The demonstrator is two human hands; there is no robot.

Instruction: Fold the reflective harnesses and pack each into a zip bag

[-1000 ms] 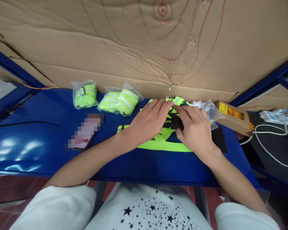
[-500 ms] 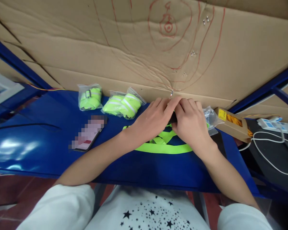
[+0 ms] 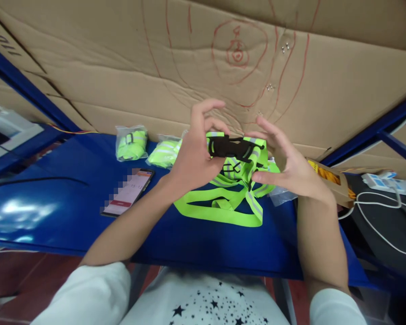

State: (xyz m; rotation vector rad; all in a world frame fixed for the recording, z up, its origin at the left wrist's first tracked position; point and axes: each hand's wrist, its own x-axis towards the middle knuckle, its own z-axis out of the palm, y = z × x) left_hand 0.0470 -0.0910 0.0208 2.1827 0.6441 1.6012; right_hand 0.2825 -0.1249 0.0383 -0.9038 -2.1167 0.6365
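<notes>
The left hand (image 3: 198,153) is holding a long black buckle (image 3: 235,150), apparently plastic, pinching its left end between thumb and fingers above the glossy blue surface (image 3: 71,171), toward the far edge and well short of the right edge. The right hand (image 3: 296,171) is standing wide, its thumb and fingers spreading around the buckle's right end and the fluorescent yellow-green webbing harness with grey stripes (image 3: 223,218); whether its fingertips are touching the webbing, one cannot tell. The step in hand seems to be the handling of this buckle, and the next move would probably be calling for the right fingers to close squarely on the webbing or the free end while the left is keeping its pinch. The buckle's long axis is running left to right, roughly parallel to the far edge, its right end pointing toward the right hand and dipping slightly. Below, a flat harness loop is lying stretched sideways, bowing toward the near edge.
</notes>
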